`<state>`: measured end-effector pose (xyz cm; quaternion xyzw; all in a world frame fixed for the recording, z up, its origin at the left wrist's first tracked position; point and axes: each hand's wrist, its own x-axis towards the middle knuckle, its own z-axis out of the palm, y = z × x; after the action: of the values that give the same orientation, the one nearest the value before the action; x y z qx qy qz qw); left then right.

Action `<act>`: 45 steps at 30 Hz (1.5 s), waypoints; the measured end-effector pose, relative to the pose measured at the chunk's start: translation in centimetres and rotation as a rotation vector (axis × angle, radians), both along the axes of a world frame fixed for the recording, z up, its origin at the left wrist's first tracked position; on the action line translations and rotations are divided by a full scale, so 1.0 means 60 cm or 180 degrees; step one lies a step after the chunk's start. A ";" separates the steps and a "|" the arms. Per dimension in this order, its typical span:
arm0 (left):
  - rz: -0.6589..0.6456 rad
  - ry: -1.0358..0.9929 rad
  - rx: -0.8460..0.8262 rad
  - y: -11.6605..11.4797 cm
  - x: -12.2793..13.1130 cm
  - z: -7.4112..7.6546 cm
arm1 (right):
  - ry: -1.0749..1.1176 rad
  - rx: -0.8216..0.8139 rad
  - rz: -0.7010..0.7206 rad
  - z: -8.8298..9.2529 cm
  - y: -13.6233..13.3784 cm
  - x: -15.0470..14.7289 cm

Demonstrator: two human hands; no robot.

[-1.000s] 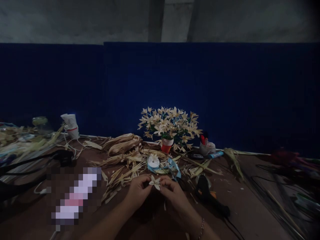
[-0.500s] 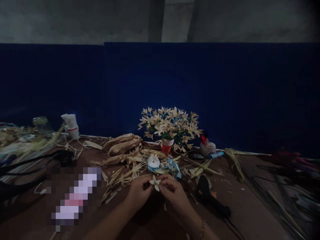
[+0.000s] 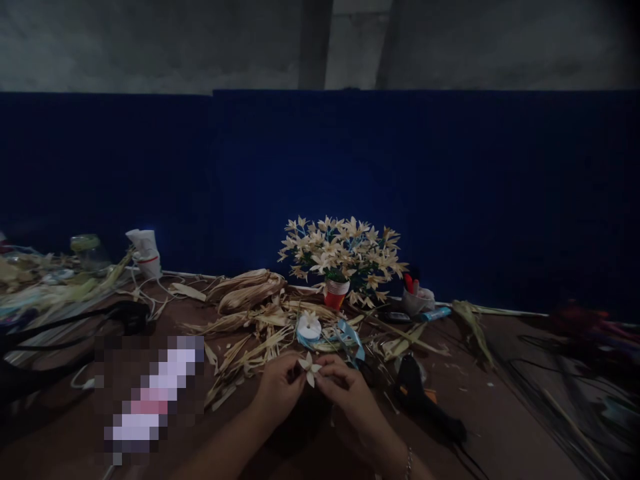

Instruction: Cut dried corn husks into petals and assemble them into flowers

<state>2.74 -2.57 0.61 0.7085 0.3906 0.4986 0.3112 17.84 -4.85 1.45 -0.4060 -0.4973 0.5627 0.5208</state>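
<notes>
A small cream flower (image 3: 309,368) with pointed petals is held between both hands at the front middle of the table. My left hand (image 3: 281,387) pinches it from the left with thumb and fingertips. From the right, the fingers of my right hand (image 3: 345,385) close on its other side. Just beyond the hands lies a white spool (image 3: 309,328) with blue ribbon (image 3: 353,337) beside it. Dried husk strips (image 3: 270,333) are scattered around the spool. The flower's underside is hidden by the fingers.
Behind stands a red pot (image 3: 335,295) of similar flowers (image 3: 345,250). A black glue gun (image 3: 420,393) lies to the right, its cord trailing forward. Husk bundles (image 3: 250,290), a plastic cup (image 3: 417,300) with red handles and a jar (image 3: 87,250) line the back. A blurred-out object (image 3: 155,400) lies left.
The view has shifted slightly, so the table items sit a little lower and further right. Both hands keep hold of the flower, with little visible finger movement.
</notes>
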 end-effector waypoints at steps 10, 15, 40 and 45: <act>-0.0230 -0.0047 -0.0015 0.001 -0.002 0.004 | -0.0886 0.0588 -0.0240 0.021 -0.009 0.007; -0.0280 -0.0036 0.0013 0.000 0.001 0.003 | -0.0971 0.0636 -0.0314 0.014 -0.009 0.004; -0.0247 0.0009 -0.0085 0.005 -0.004 -0.006 | -0.3088 0.2880 -0.0984 0.027 -0.033 0.002; -0.0340 0.0223 -0.0022 -0.004 0.001 0.006 | -0.2094 0.1681 -0.1144 0.027 -0.022 0.009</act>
<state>2.80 -2.80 1.00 0.7443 0.3646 0.4549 0.3260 18.37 -6.19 3.08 -0.4962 -0.6843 0.1585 0.5103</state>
